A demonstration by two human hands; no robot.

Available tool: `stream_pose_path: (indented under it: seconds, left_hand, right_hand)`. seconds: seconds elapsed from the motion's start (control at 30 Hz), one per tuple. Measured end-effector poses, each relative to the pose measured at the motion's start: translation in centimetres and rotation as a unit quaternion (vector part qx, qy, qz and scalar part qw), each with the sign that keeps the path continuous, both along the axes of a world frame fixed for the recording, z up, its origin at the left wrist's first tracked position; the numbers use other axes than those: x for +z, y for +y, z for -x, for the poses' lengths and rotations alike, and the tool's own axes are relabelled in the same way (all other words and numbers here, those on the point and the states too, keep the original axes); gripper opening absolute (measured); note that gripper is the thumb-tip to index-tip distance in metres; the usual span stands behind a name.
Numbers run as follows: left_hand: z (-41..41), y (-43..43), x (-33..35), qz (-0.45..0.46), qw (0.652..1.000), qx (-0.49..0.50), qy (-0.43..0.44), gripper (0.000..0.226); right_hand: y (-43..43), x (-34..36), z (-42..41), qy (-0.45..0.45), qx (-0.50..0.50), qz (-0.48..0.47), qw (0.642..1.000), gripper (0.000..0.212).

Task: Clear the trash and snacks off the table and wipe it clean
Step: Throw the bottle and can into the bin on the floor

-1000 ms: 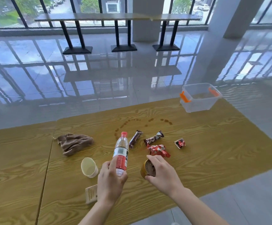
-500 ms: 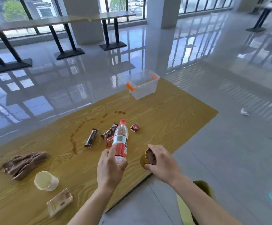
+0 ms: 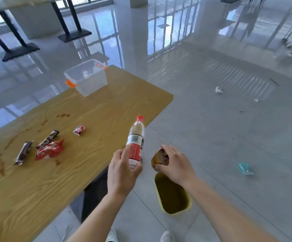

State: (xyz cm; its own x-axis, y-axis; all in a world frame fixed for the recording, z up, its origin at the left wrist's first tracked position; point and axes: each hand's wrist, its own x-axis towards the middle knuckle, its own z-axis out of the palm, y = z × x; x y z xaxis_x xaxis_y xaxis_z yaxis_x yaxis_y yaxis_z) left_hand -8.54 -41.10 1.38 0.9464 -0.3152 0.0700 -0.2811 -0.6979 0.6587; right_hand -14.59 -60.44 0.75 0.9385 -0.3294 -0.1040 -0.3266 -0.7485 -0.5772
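**A:** Which step is going on here?

**B:** The trash is being cleared. The left hand (image 3: 122, 172) is gripping a plastic bottle (image 3: 136, 138) round its lower half. Its fingers are curling about the red label, and the cap is pointing up and away. The right hand (image 3: 177, 165) is holding a gold can (image 3: 157, 158) from above, with its fingers wrapping over the rim.

**A:** And where are those two sitting?

**B:** Neither is resting on anything. Both are being carried just off the near corner of the table (image 3: 98, 119). The can seems to be hanging over the far rim of the yellow bin (image 3: 172, 211) on the floor. The bottle is hovering just beside it, nearer the table edge.

**A:** So what is the next move calling for?

**B:** I'm guessing the can is going in first, so the right hand is only needing to loosen its fingers over the opening. The bottle is needing a short swing to the right, then a drop end first, since the bin mouth is looking narrow.

**A:** Is much remaining?

**B:** Plenty. A red wrapper (image 3: 50, 150), a dark chocolate bar (image 3: 23, 152), a second bar (image 3: 47, 139) and a small candy (image 3: 79, 130) are lying on the wood. Brown spills (image 3: 63, 115) are waiting for a wipe. A clear box (image 3: 87, 79) is standing at the far end, probably for the snacks.
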Motion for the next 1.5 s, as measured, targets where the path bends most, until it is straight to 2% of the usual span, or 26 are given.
stream_pose_path:
  seconds: [0.3,0.63,0.87,1.0,1.33,1.5]
  left_hand:
    - [3.0,-9.2,-7.5,-0.050,0.990,-0.090,0.099,0.070]
    - [3.5,-11.1,-22.9,-0.184,0.942,-0.081,0.268,0.067]
    - [2.5,-12.5,-31.9,-0.242,0.932,-0.097,0.251,0.055]
    - [2.1,-13.6,-35.8,-0.283,0.920,-0.122,0.242,0.057]
    - [2.3,-16.1,-44.4,-0.309,0.908,-0.126,0.252,0.055]
    - [2.7,-16.5,-47.1,-0.332,0.902,-0.134,0.241,0.044]
  right_hand:
    - [-7.6,-7.3,4.5,0.090,-0.103,-0.015,0.990,0.081]
    - [-8.1,-21.6,7.0,0.196,-0.177,-0.074,0.962,0.079]
    - [-7.8,-30.7,6.7,0.233,-0.185,-0.105,0.949,0.072]
    - [-7.6,-34.8,6.4,0.236,-0.188,-0.102,0.948,0.071]
    - [-8.4,-43.6,7.4,0.288,-0.198,-0.081,0.934,0.077]
    - [-7.6,-46.5,7.6,0.298,-0.179,-0.078,0.934,0.077]
